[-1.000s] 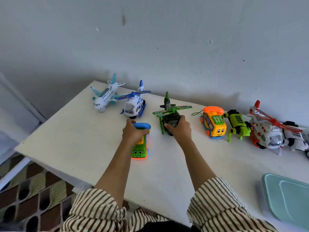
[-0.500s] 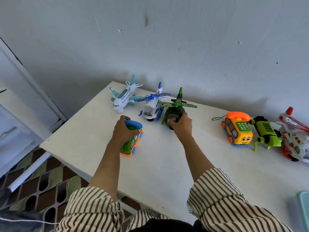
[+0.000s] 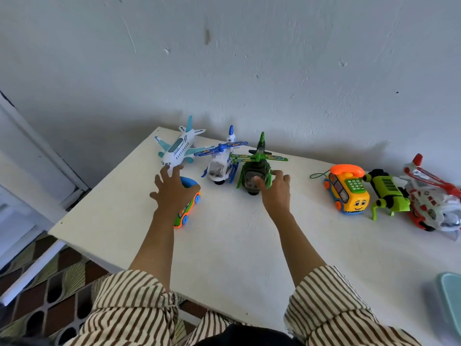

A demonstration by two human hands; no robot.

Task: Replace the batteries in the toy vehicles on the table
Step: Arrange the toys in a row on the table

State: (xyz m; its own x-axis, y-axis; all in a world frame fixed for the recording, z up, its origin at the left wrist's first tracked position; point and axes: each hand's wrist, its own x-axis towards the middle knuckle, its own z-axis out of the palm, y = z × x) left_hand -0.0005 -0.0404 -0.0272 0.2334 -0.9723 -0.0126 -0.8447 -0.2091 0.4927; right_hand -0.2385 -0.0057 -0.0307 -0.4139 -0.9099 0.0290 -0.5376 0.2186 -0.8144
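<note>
While it stands near the far left corner of the white tabletop (image 3: pixel 224 248), the green plastic toy car with orange wheels and a blue roof (image 3: pixel 188 211) is half covered by the left hand (image 3: pixel 172 193). That hand's fingers are spread wide above the car; whether the palm touches the roof cannot be told. Just to the right, the dark green toy helicopter with lime rotor blades (image 3: pixel 254 171) stands upright, nose toward the person. The right hand (image 3: pixel 275 193) is at its front, fingers spread and loosely bent, fingertips at the cabin and skid without closing round them. Beyond the car, by the wall, a white-and-blue toy helicopter (image 3: pixel 219 166) and a white toy aeroplane with teal wings (image 3: pixel 178 148) stand close together. Well apart to the right are a yellow toy telephone bus with an orange handset (image 3: pixel 346 193), a lime green legged toy (image 3: pixel 389 193) and a white-and-red toy helicopter (image 3: pixel 429 203), side by side. At the near right edge a pale teal plastic box (image 3: pixel 449 300) is cut off; its contents cannot be seen.
</note>
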